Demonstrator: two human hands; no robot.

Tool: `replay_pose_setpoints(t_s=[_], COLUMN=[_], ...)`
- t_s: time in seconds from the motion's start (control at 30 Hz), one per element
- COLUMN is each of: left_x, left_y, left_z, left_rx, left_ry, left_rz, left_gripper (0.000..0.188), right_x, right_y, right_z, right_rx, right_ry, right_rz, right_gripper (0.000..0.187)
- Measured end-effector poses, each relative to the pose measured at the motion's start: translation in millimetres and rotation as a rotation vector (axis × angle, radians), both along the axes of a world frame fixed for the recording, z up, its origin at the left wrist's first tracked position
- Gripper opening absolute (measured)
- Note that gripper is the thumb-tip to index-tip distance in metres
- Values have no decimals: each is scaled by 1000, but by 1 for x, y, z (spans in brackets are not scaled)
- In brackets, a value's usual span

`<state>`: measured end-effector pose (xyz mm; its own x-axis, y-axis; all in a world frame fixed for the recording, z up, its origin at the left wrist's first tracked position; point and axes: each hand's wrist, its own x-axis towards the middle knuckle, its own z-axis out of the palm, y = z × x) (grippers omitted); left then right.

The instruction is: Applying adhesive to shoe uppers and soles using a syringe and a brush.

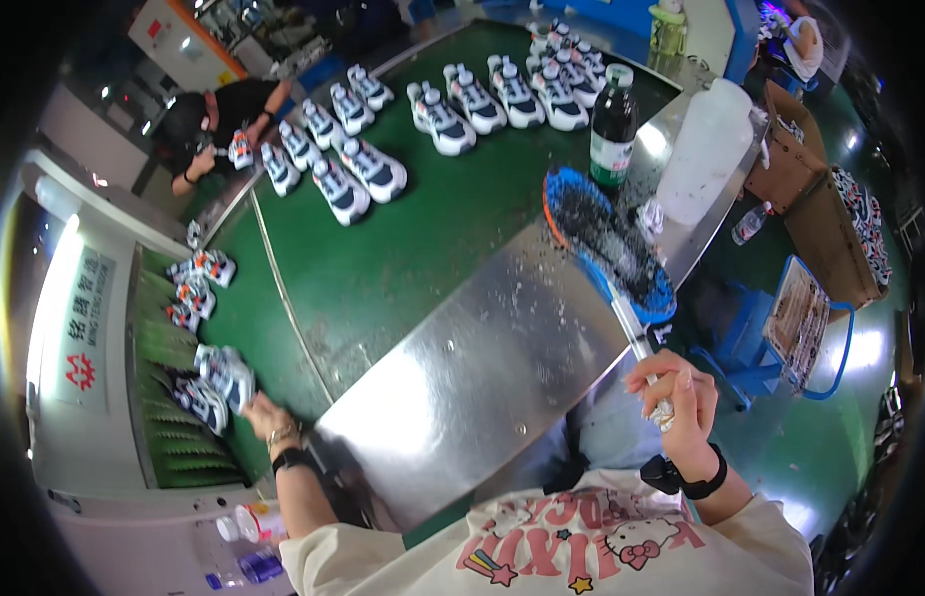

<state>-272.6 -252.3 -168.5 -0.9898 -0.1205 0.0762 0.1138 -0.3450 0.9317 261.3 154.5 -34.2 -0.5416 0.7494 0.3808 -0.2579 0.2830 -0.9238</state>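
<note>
My left hand (267,417) reaches to the far-left end of the table, its fingers closed at the near end of a white-and-grey sneaker (225,374). Beside that sneaker rests a dark navy-and-white one (201,403), both in front of an opening hung with green bristle strips (179,437). In my right hand (687,402) is a slim white-handled tool (629,323), along with what looks like crumpled white tissue (663,414). The tool's far end points at a blue sole-shaped tray (669,303) full of dark crumbs; I cannot tell its exact kind.
Rows of sneakers (443,121) stand along the far side of the green belt (383,258). A dark bottle (613,124) and a white jug (703,154) stand right. Across the belt, a co-worker (219,124) handles a shoe. A blue stool (795,323) and cardboard boxes (825,233) are at right.
</note>
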Motion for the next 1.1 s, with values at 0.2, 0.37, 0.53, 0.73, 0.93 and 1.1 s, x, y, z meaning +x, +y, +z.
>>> replay_pose_setpoints(t_s=[0.2,0.37,0.53,0.73,0.93,1.1], left_x=[20,52,95,53,39,142], left_y=[141,337,542,666,585,440], left_z=[49,49,23,-7,-7,33], left_rx=[-18,-72,-5,33,-436,-163], left_ry=[-68,-200,-562,-417,-12,-353], left_rz=[-264,-780,-1163,-651,-683,-1138], left_gripper=[36,46,52,61,58,40], right_x=[1,3,19,38,37,52], right_y=[38,71,92,101,92,90], right_z=[-24,-31,-45,-38,-31,-30], right_rx=[-56,-174,-331,-412,-373,-361], right_ry=[-18,-59,-145,-188,-186,-40], right_rz=[-154,-154,-87,-7,4,-66], right_gripper=[53,53,53,53,50,47])
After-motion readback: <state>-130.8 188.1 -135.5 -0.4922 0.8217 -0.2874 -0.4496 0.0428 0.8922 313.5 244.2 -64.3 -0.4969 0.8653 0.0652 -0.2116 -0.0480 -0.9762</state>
